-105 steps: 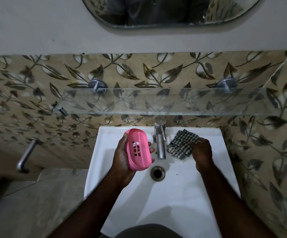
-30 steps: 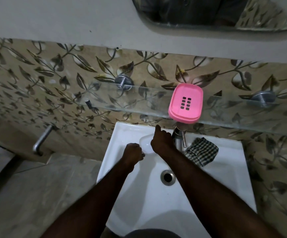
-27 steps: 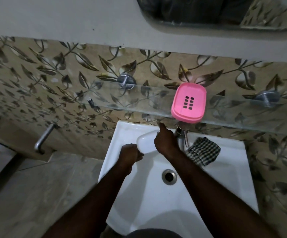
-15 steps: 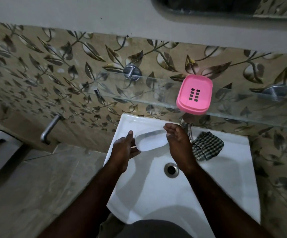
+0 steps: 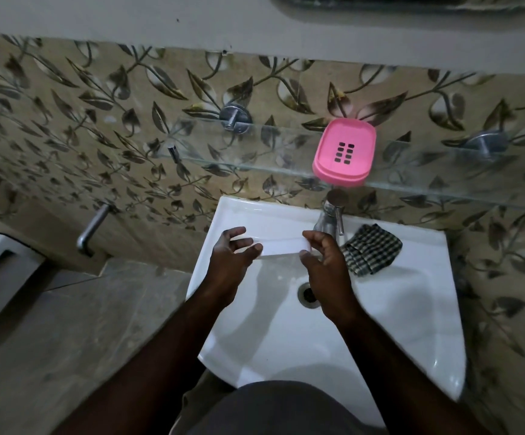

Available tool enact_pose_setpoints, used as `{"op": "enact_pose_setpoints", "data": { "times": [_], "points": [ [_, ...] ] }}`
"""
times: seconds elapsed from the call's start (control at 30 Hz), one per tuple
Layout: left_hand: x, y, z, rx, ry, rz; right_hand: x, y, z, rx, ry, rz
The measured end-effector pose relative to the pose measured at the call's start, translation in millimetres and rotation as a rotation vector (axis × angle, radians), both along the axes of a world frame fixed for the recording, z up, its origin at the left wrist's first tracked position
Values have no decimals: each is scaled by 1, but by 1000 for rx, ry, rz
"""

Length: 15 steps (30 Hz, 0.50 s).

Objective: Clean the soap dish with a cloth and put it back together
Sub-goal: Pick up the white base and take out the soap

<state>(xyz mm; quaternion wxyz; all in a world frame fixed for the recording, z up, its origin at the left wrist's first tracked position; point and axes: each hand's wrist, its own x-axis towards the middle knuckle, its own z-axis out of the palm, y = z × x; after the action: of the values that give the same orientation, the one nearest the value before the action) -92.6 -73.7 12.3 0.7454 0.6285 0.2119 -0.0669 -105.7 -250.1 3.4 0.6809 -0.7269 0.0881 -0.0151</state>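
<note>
Gripping a white soap bar (image 5: 275, 246) by both ends above the back of the white sink (image 5: 411, 309): at the left end with the left hand (image 5: 231, 259), between thumb and curled fingertips, and at the right end with the right hand (image 5: 325, 265), likewise between thumb and curled fingers. Holding it roughly level, just in front of the steel tap (image 5: 330, 215). Up on the glass shelf (image 5: 270, 155) above the tap, well apart from both hands, the pink soap dish (image 5: 344, 152), with its two parts fitted together, slotted face upward, close to the front edge of the glass. Crumpled on the sink rim just right of the tap and just beside the right hand, the checked cloth (image 5: 371, 252); touching that hand or not, impossible to tell. Beneath the right wrist, partly hidden, the drain (image 5: 309, 295). Off to the left, against the leaf-patterned tiles (image 5: 97, 120), a metal handle (image 5: 93, 227)
</note>
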Motion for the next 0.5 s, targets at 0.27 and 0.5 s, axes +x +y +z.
{"op": "enact_pose_setpoints", "data": {
  "times": [0.27, 0.5],
  "points": [
    [-11, 2, 21, -90, -70, -23, -7, -4, 27, -40, -92, 31],
    [-22, -2, 24, 359, -92, -262, -14, -3, 32, 30, -66, -2]
  ]
}}
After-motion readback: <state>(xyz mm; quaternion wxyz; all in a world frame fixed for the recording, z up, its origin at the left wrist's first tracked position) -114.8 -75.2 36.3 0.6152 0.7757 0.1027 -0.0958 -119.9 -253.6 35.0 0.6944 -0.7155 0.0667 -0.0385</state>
